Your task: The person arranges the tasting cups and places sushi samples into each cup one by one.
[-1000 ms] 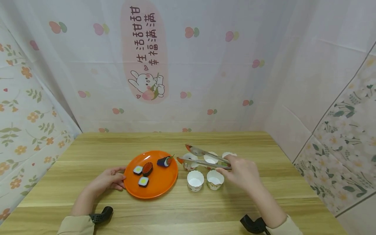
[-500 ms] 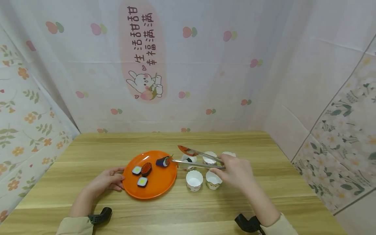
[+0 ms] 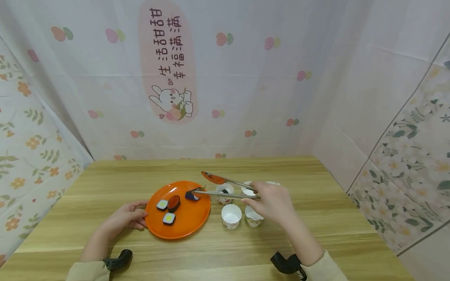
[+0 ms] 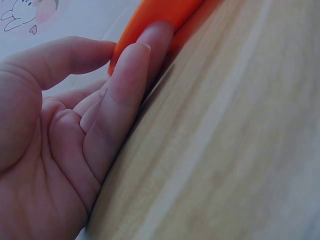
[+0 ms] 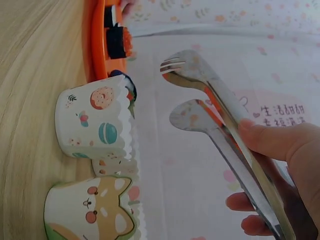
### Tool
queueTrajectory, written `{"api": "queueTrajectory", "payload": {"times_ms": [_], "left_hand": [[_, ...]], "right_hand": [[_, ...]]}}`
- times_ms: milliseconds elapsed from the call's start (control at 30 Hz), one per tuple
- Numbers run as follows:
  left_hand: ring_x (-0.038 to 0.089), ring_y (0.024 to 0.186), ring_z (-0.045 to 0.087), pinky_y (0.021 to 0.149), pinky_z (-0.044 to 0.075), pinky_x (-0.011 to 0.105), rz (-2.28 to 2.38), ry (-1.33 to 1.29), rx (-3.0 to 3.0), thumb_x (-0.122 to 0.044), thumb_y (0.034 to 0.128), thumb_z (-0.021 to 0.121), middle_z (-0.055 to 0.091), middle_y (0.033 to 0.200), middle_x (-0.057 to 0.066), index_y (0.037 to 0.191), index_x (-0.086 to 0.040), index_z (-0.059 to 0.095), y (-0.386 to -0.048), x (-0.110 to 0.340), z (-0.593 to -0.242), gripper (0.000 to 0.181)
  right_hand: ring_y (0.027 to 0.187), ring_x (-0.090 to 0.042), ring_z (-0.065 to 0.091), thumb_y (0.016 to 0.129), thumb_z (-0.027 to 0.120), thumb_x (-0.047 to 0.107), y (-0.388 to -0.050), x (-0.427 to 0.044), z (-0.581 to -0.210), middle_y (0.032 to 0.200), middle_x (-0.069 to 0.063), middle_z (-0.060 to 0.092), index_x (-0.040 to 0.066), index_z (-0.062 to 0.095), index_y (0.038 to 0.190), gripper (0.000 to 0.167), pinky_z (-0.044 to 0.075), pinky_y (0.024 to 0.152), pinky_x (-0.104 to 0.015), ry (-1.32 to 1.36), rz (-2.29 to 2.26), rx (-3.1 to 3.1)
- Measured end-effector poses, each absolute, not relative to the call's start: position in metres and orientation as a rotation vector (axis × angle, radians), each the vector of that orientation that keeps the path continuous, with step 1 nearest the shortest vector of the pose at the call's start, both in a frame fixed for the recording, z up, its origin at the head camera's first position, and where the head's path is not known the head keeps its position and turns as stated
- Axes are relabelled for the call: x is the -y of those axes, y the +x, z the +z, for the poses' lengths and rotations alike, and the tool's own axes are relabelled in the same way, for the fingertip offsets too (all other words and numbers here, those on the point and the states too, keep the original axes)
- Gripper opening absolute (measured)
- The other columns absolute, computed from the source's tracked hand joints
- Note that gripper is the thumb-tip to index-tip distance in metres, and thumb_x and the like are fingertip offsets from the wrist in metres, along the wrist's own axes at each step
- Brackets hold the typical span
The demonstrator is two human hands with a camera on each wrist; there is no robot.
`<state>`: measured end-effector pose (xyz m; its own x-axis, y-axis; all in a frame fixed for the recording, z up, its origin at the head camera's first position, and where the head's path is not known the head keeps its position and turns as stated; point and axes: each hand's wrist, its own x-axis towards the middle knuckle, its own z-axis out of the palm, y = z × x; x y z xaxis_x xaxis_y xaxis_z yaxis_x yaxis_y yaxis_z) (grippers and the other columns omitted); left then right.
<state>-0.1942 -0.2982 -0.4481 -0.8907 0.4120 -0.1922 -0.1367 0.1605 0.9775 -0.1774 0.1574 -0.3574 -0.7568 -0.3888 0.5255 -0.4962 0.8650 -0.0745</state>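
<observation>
At the left, one tan cloth sleeve point(image 3: 89, 272) is covering an arm, and one bent black gadget point(image 3: 119, 261) is sitting at the wrist. The left hand point(image 3: 128, 217) is pinching the left edge of one round orange plate point(image 3: 190, 221), with its fingers bending around the rim. The plate is resting on one light brown wooden table point(image 3: 225, 253).

Four sushi pieces are lying on the plate. Two are small, square white rolls point(image 3: 169, 218) with yellow middles and dark sides. One dark oval roll point(image 3: 174, 203) with a bumpy orange-red top is sitting between them, to the right of the farther one. One dark blue cone roll point(image 3: 190, 196) with a green tip is lying near the plate's right side.

One pair of shiny silver metal tongs point(image 5: 240, 137) is pointing at the plate, its two arms standing apart. One tip is hanging over the cone roll; I cannot tell if it is touching.

Five round white paper cups point(image 3: 231, 219) are showing, two in the near row and three in the far row. The left far cup is holding one black-and-white piece point(image 3: 224, 191).

The right hand point(image 3: 272, 201) is pinching the tongs between its thumb and fingers. Another black gadget point(image 3: 286, 264) and another tan sleeve point(image 3: 325, 269) are showing below it.
</observation>
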Motion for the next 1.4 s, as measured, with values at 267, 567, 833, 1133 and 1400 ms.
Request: {"api": "queueTrajectory", "payload": {"times_ms": [267,567,833,1133,1400], "left_hand": [[0.020,0.076,0.066,0.068,0.056,0.032,1.779,0.274,-2.031,-0.008,0.0973,0.050,0.066,0.093,0.016,0.142,0.021,0.010,-0.195,0.298,-0.449,0.066],[0.020,0.076,0.066,0.068,0.056,0.031,1.766,0.277,-2.045,-0.007,0.0967,0.050,0.066,0.091,0.016,0.140,0.022,0.012,-0.196,0.298,-0.450,0.065],[0.020,0.076,0.066,0.068,0.057,0.032,1.768,0.276,-2.046,-0.007,0.0968,0.050,0.066,0.091,0.016,0.141,0.022,0.012,-0.195,0.299,-0.451,0.065],[0.020,0.076,0.066,0.067,0.057,0.032,1.776,0.294,-2.045,-0.006,0.0968,0.050,0.066,0.091,0.017,0.140,0.022,0.015,-0.195,0.299,-0.452,0.062],[0.020,0.076,0.066,0.068,0.057,0.032,1.770,0.283,-2.050,-0.006,0.0964,0.050,0.066,0.091,0.016,0.140,0.022,0.014,-0.194,0.298,-0.452,0.063]], "right_hand": [[0.052,-0.008,0.054,0.072,0.081,0.047,-0.183,-0.147,-0.358,0.071,0.005,0.066,0.013,0.069,0.095,0.042,0.036,0.042,-0.023,0.647,0.286,2.538],[0.051,-0.007,0.050,0.074,0.079,0.047,-0.187,-0.133,-0.360,0.068,0.006,0.062,0.012,0.070,0.098,0.044,0.034,0.042,-0.023,0.648,0.316,2.594],[0.044,-0.006,0.036,0.072,0.077,0.053,-0.192,-0.123,-0.365,0.059,0.012,0.050,0.012,0.070,0.095,0.048,0.027,0.039,-0.023,0.637,0.350,2.627],[0.045,-0.009,0.035,0.074,0.078,0.050,-0.196,-0.118,-0.372,0.055,0.010,0.042,0.013,0.069,0.088,0.041,0.023,0.039,-0.024,0.621,0.337,2.685],[0.046,-0.008,0.037,0.072,0.079,0.049,-0.197,-0.116,-0.377,0.056,0.011,0.043,0.012,0.069,0.087,0.042,0.027,0.038,-0.023,0.634,0.296,2.654]]}}
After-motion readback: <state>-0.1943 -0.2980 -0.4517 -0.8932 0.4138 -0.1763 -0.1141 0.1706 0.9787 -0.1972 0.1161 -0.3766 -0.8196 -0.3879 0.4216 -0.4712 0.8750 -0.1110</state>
